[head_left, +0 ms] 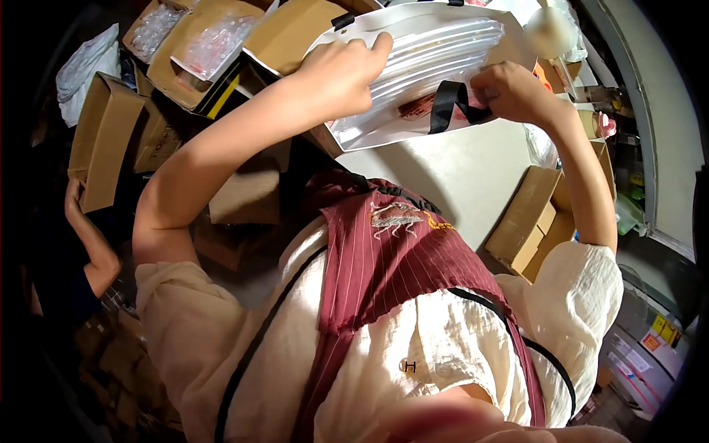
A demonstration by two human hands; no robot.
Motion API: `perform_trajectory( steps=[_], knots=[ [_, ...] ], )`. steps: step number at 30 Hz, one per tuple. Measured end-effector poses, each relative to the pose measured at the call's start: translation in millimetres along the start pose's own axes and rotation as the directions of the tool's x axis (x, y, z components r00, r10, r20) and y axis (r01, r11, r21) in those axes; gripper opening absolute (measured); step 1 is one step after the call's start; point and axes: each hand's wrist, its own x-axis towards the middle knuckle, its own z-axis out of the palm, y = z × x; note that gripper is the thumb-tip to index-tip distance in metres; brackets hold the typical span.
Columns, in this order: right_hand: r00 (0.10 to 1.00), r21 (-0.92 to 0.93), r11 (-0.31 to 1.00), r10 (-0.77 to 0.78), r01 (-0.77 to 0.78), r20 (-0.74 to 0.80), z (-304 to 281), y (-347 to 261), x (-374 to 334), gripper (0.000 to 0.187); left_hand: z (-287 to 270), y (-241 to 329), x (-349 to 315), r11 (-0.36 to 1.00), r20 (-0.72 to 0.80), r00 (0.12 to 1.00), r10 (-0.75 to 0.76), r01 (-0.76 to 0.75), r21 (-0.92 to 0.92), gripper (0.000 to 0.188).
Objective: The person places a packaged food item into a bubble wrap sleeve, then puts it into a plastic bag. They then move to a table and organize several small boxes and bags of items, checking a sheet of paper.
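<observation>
Bag (515, 46): white, mouth open, over the far part of the pale surface (458, 177), clear plastic sleeves (443, 53) inside.
Left hand (343, 70): fingers curled, at the bag's left side; can't tell what it grips.
Right hand (512, 92): nearly closed at the right rim, beside the black handle (441, 109); its hold is hidden.
Cardboard box (521, 207): open, near the right forearm.

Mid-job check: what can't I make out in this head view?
In the head view:
Bare right hand: fingertips hidden by its curled fingers.
Dark-red patterned item: partly covered by the black ribbon handle.
White open-topped bag: floor hidden under clear plastic packaging.
Pale round shape, upper right: blurred.
Co-worker, far left: body lost in shadow.
</observation>
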Motion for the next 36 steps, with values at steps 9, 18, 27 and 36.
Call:
perform_trajectory(
  steps=[9, 18, 27, 36],
  knots=[
    [0.982, 0.025, 0.997, -0.066, 0.072, -0.179, -27, 11, 6, 0.011, 9, 16, 8, 0.724, -0.17, 0.9, 0.401, -0.197, 0.661, 0.072],
    [0.755, 0.12, 0.988, 0.15, -0.095, -0.638, -15, 28, -28, 0.017, 42, 63, 109, 0.621, 0.68, 0.685, 0.26, -0.658, 0.425, 0.02],
    [0.639, 0.185, 0.967, 0.254, -0.174, -0.726, 26, 12, -26, 0.014, 98, 71, 168, 0.768, 0.843, 0.502, 0.195, -0.612, 0.186, 0.027],
    [0.557, 0.079, 0.975, 0.184, -0.207, -0.81, 45, 17, -16, 0.02, 109, 76, 172, 0.905, 0.843, 0.527, 0.105, -0.401, 0.139, 0.028]
  ],
)
